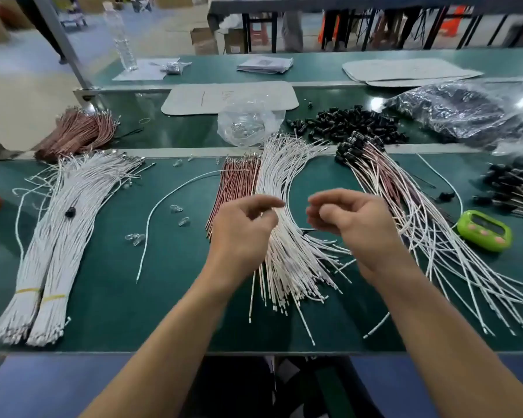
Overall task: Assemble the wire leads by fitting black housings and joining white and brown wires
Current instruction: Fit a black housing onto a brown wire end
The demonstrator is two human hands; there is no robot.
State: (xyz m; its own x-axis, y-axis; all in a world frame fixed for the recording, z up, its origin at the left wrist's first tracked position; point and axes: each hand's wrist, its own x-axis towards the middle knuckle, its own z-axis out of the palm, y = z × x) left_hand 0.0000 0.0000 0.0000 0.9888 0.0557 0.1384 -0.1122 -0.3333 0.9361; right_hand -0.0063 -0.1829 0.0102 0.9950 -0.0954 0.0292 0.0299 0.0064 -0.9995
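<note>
Right grip (344,220) slack and empty, left grip (245,229) too blurred to tell, I am hovering both over the loose white wires (287,257); finished leads (387,182) are lying right of them, brown wires (236,185) left, black housings (344,125) beyond, so I'm judging most work remaining.

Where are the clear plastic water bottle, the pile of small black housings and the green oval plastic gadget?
clear plastic water bottle (122,40): head view, mid body.
pile of small black housings (347,126): head view, pile centre.
green oval plastic gadget (484,231): head view, top face.
</note>
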